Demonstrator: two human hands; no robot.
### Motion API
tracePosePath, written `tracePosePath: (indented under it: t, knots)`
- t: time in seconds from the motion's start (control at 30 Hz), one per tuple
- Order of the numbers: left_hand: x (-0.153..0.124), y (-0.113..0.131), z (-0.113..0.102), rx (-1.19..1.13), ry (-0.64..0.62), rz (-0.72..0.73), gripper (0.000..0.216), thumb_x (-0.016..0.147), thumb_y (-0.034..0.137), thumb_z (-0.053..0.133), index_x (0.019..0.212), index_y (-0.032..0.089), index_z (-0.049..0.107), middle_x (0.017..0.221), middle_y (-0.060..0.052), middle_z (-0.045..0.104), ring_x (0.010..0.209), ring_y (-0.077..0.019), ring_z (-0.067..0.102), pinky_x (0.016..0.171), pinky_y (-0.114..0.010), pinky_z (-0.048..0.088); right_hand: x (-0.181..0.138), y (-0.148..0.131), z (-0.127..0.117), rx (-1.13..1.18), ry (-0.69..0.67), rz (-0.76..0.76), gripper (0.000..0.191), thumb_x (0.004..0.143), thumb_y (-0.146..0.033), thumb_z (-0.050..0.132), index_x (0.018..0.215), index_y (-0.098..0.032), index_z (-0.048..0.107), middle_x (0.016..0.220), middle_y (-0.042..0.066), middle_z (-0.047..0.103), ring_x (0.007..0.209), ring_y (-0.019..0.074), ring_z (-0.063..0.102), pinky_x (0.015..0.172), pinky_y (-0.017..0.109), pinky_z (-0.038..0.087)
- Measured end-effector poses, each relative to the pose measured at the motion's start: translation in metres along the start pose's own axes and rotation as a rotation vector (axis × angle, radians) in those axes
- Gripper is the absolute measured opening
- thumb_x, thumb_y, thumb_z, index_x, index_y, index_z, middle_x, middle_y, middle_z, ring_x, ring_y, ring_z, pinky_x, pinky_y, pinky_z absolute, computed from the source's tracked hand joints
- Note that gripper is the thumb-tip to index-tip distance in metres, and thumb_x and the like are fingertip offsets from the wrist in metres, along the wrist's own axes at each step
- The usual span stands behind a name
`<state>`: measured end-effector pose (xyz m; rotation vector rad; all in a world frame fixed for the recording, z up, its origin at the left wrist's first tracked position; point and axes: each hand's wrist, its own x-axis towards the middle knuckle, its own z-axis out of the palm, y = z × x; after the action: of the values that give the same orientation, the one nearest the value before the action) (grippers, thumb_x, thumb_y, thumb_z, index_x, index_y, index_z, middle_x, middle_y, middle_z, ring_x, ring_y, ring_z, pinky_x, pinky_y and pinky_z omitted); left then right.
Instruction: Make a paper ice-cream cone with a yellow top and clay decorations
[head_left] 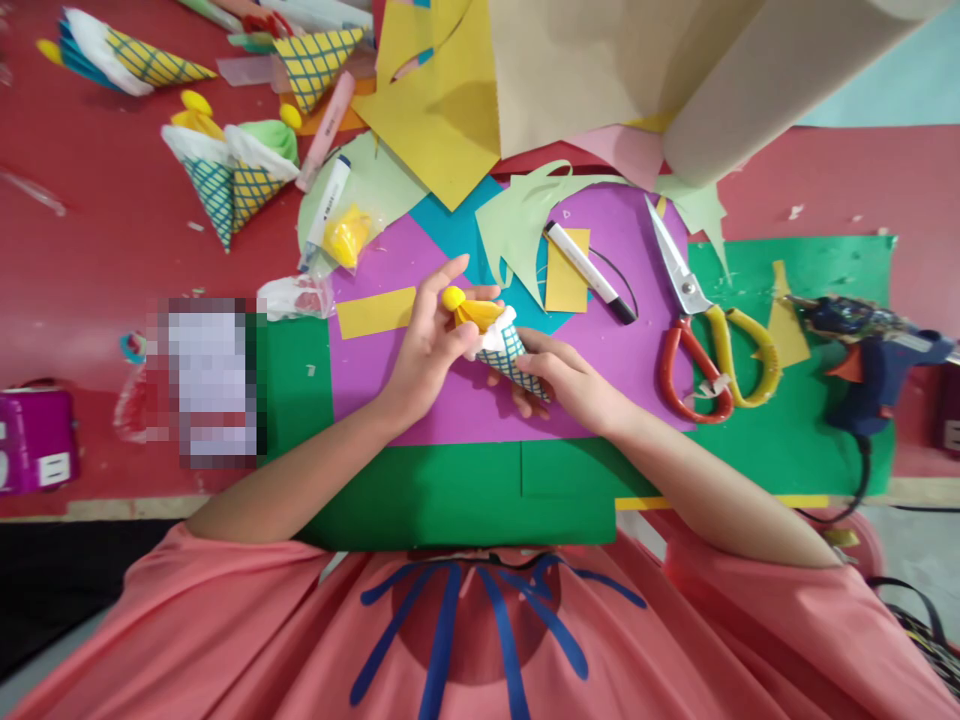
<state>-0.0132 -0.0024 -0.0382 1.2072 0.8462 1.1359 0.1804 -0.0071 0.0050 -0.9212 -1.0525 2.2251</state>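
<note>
Over the purple paper (375, 400) I hold a small paper ice cream cone (510, 350). Its wrapper is pale with a teal lattice, its rim is white and fluffy, and yellow folded filling with a yellow ball tops it. My right hand (574, 380) is closed around the cone's lower part, its tip pointing down and right. Around the yellow top, my left hand (435, 345) has its thumb and fingers touching the filling and white rim. Some of the left fingers are hidden behind the cone.
Large scissors (694, 310) and a blue glue gun (877, 360) lie to the right. A marker (589, 270) rests near green paper scraps (517, 225). Finished cones (232, 180) stand at upper left, above a blurred-out rectangular item (214, 385). A paper roll (765, 90) is at the back.
</note>
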Motion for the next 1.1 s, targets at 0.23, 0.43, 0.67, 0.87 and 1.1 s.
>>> tracePosePath:
  t: [0.23, 0.43, 0.67, 0.87, 1.1]
  knots:
    - [0.003, 0.004, 0.002, 0.084, 0.028, 0.110, 0.056, 0.086, 0.043, 0.072, 0.138, 0.037, 0.051, 0.127, -0.003, 0.067, 0.109, -0.0180, 0.069, 0.081, -0.027, 0.060, -0.001, -0.003, -0.010, -0.088, 0.124, -0.010, 0.031, 0.086, -0.035, 0.057, 0.111, -0.017, 0.052, 0.067, -0.003, 0.061, 0.041, 0.0082, 0.050, 0.037, 0.021, 0.033]
    - [-0.001, 0.010, 0.007, 0.162, -0.007, 0.130, 0.052, 0.082, 0.041, 0.076, 0.129, 0.028, 0.059, 0.125, -0.006, 0.069, 0.118, -0.0198, 0.066, 0.099, -0.032, 0.057, -0.004, -0.007, -0.010, -0.359, 0.208, -0.073, 0.044, 0.087, -0.060, 0.061, 0.093, -0.017, 0.062, 0.064, -0.003, 0.053, 0.048, 0.0068, 0.042, 0.043, 0.022, 0.028]
    - [-0.006, 0.010, 0.009, 0.205, -0.004, 0.138, 0.053, 0.083, 0.041, 0.075, 0.131, 0.029, 0.058, 0.129, -0.007, 0.067, 0.120, -0.0219, 0.065, 0.103, -0.035, 0.054, -0.006, -0.004, -0.007, -0.488, 0.253, -0.104, 0.048, 0.086, -0.065, 0.061, 0.075, -0.017, 0.058, 0.059, -0.003, 0.046, 0.053, 0.0084, 0.038, 0.048, 0.024, 0.024]
    - [-0.009, 0.011, 0.008, 0.240, -0.010, 0.159, 0.052, 0.084, 0.040, 0.074, 0.132, 0.029, 0.057, 0.129, -0.006, 0.067, 0.121, -0.0211, 0.064, 0.103, -0.033, 0.054, -0.005, -0.006, -0.007, -0.505, 0.260, -0.090, 0.050, 0.084, -0.066, 0.061, 0.071, -0.018, 0.056, 0.059, -0.004, 0.040, 0.054, 0.0087, 0.035, 0.049, 0.024, 0.022]
    - [-0.008, 0.010, 0.009, 0.248, -0.016, 0.176, 0.051, 0.084, 0.040, 0.074, 0.132, 0.030, 0.058, 0.130, -0.006, 0.067, 0.120, -0.0206, 0.065, 0.102, -0.032, 0.055, -0.005, -0.005, -0.006, -0.504, 0.251, -0.097, 0.050, 0.086, -0.066, 0.060, 0.070, -0.019, 0.053, 0.061, -0.003, 0.042, 0.055, 0.0089, 0.036, 0.050, 0.025, 0.023]
